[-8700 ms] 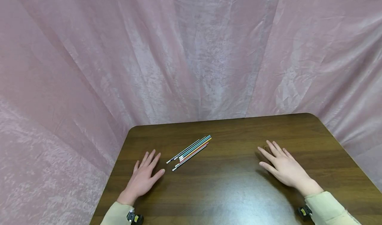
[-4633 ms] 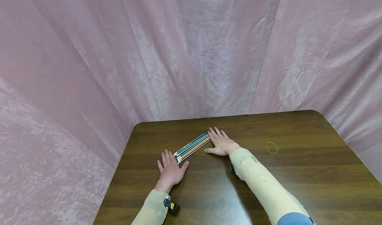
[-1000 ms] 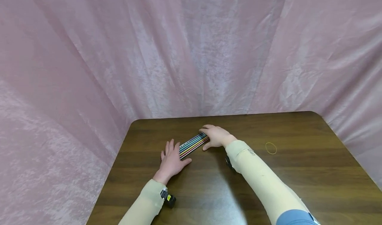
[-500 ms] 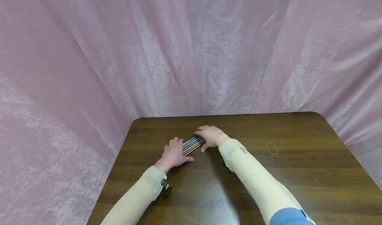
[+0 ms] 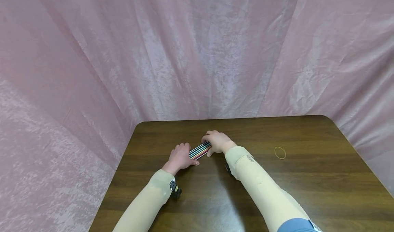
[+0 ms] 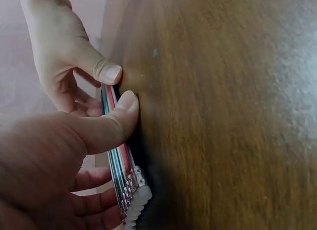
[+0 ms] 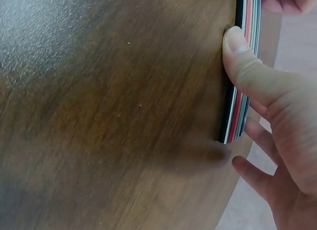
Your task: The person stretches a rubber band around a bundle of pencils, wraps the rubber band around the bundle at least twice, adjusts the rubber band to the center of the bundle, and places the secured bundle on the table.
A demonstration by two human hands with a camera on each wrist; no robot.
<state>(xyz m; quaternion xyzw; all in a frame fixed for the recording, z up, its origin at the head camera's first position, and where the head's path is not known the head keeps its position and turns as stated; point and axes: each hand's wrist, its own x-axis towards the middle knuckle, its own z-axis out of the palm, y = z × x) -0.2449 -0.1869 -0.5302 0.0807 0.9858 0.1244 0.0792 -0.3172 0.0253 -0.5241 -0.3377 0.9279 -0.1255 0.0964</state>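
A row of several striped pencils in teal, yellow, red and dark tones slants across the left middle of the table. My left hand grips the nearer end, thumb along the front side and fingers behind. White erasers stick out below that thumb in the left wrist view. At the far end, my right hand holds the pencils between its thumb and fingers. Their flat ends extend past the right thumb in the right wrist view. A thin yellow rubber band lies right of the right hand.
The brown wooden table has rounded far corners. Pink velvet curtain hangs behind it and along its left side. My right forearm reaches diagonally over the table between the pencils and the rubber band.
Both hands first lay spread apart on the table, then came to the two ends of the loose pencils. The pencils are pushed together, and the hands have closed in around them.
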